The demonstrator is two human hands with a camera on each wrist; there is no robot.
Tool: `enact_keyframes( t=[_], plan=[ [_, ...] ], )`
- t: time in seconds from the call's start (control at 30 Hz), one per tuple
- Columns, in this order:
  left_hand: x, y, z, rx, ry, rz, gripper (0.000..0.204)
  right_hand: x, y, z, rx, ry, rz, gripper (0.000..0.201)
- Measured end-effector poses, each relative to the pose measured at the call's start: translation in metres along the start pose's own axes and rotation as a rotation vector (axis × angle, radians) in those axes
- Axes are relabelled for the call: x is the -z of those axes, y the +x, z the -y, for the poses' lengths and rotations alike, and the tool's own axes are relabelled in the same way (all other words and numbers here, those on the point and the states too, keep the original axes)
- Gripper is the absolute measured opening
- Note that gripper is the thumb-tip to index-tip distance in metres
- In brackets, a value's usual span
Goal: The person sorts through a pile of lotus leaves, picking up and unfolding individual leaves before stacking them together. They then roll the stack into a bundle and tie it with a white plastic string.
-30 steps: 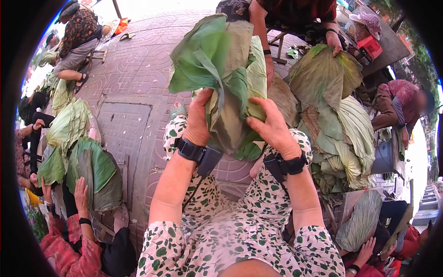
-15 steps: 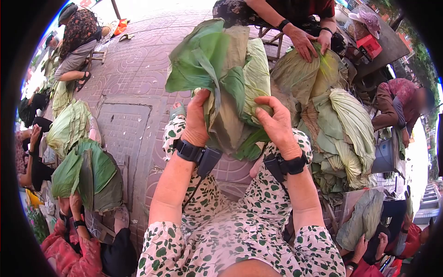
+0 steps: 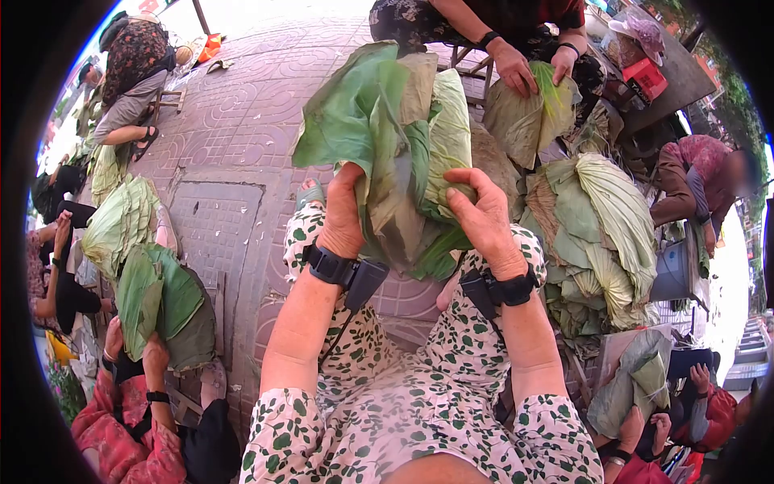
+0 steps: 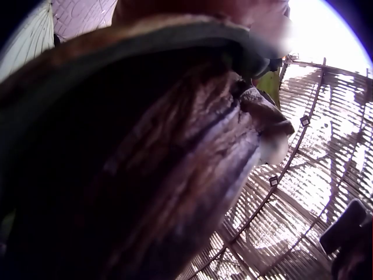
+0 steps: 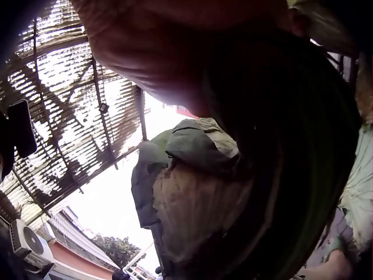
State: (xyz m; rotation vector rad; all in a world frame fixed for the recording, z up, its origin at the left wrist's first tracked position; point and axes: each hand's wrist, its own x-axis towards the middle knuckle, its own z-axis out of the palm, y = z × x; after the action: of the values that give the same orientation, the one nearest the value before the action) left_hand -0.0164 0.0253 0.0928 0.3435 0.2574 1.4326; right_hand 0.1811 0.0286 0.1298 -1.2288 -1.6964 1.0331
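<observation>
A: What moved?
B: Green leaf (image 3: 347,113), sagged lower, drooping at left hand (image 3: 342,214).
A: Left hand itself?
B: Gripping the leaf bundle (image 3: 395,218) by its left side; fingers hidden behind.
A: Bundle?
B: Between both hands, leaves fanned above them.
A: Right hand (image 3: 488,222)?
B: Thumb and forefinger curled, pinching pale leaf (image 3: 451,121) edge.
A: Past the right hand?
B: Facing person (image 3: 532,14) has lifted a brownish leaf (image 3: 524,121) clear of the leaf pile (image 3: 605,234).
A: Meaning?
B: Probably mid-arranging; bundle looks loose.
</observation>
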Motion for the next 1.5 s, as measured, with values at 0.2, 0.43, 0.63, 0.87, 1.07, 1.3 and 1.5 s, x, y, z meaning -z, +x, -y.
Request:
enact_keyframes(
  t=[0.2, 0.43, 0.63, 0.87, 1.07, 1.3, 1.5],
  plan=[
    [-0.013, -0.003, 0.002, -0.01, 0.044, -0.055, 0.035, 0.001, 0.0, 0.001, 0.017, -0.006, -0.001, 0.026],
    [-0.009, -0.001, 0.002, -0.032, 0.059, -0.056, 0.035, 0.001, 0.0, 0.005, 0.041, -0.006, -0.022, 0.024],
    [-0.008, 0.001, 0.0, -0.058, 0.081, -0.142, 0.031, -0.002, 0.001, 0.0, 0.117, 0.151, -0.134, 0.02],
    [-0.011, 0.002, -0.001, -0.038, 0.064, -0.153, 0.029, 0.0, 0.0, 0.0, 0.149, 0.179, -0.159, 0.019],
    [-0.009, 0.001, -0.002, -0.033, 0.059, -0.178, 0.028, 0.001, 0.002, 0.0, 0.112, 0.083, -0.126, 0.02],
    [-0.017, 0.001, -0.003, -0.085, -0.013, -0.109, 0.029, 0.001, 0.002, 0.002, 0.223, -0.133, 0.019, 0.043],
    [-0.009, 0.001, -0.007, -0.039, -0.031, -0.099, 0.03, -0.002, -0.004, 0.007, 0.31, -0.277, 0.101, 0.054]
  ],
)
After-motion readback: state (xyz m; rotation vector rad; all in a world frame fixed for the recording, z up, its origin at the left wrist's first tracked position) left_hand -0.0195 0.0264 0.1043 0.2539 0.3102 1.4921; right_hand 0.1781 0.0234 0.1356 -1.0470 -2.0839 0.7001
